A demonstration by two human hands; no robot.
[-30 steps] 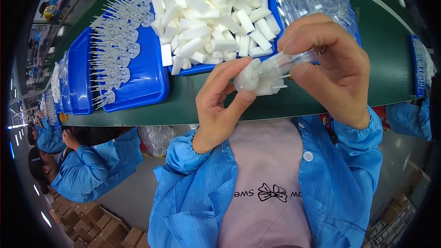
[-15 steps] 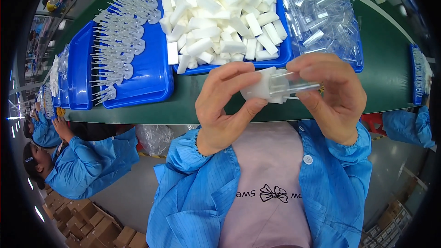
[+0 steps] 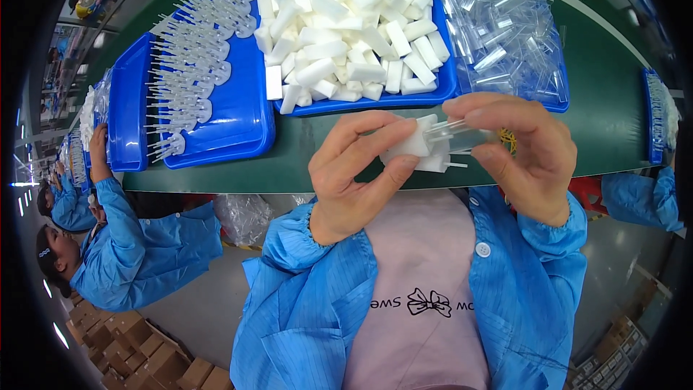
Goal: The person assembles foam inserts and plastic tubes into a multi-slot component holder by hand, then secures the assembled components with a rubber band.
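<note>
Over the green belt (image 3: 339,152), her left hand (image 3: 354,173) pinches white foam blocks (image 3: 415,146) while the right hand (image 3: 523,155) grips a clear tube (image 3: 462,133), fingers closed, ends lined up to mate.

Four blue trays (image 3: 238,126) are sitting on the green belt (image 3: 599,101) — one with white foam blocks (image 3: 346,29), one with clear plastic tubes (image 3: 498,29), one with rows of pin-tipped pieces (image 3: 191,72); each heap is lying too dense to count. Two hands — left hand (image 3: 354,173), right hand (image 3: 520,152) — are pinching one foam-and-tube assembly (image 3: 433,146)
</note>
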